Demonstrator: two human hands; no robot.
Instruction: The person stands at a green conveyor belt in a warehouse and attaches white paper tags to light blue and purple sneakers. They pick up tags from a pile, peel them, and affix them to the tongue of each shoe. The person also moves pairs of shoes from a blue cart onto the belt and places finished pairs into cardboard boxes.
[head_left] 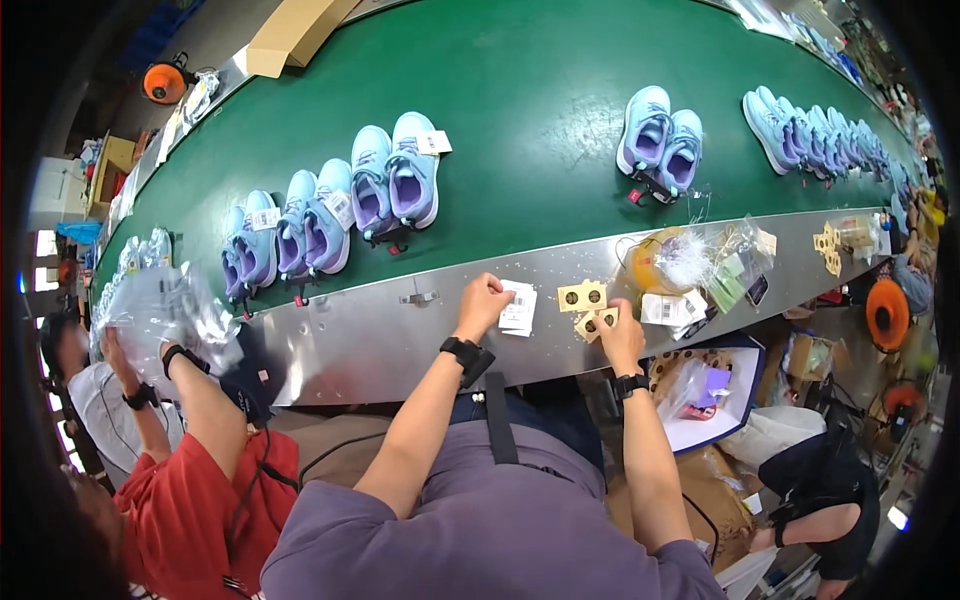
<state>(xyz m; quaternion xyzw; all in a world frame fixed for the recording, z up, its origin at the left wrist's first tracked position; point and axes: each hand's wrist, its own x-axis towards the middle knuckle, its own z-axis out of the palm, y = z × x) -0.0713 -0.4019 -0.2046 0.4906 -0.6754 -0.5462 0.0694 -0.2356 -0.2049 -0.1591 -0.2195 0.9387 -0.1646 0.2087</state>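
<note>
My left hand (484,308) is closed in a pinch at the left edge of a small stack of white printed tags (519,312) on the metal edge; its fingertips overlap the tags, and what is in them is hard to make out. My right hand (624,332) is closed on a small cream card with dark round stickers (589,326). Just beyond it lies another cream sticker card (582,296). More white tags (664,310) rest to the right of that hand.
Light blue and purple shoes (395,175) stand in pairs on the green conveyor belt (520,130). An orange-yellow roll (655,262) and white plastic fasteners (687,262) lie on the metal ledge. A box (720,420) is below right. On the left, a co-worker in red (210,480) handles clear plastic.
</note>
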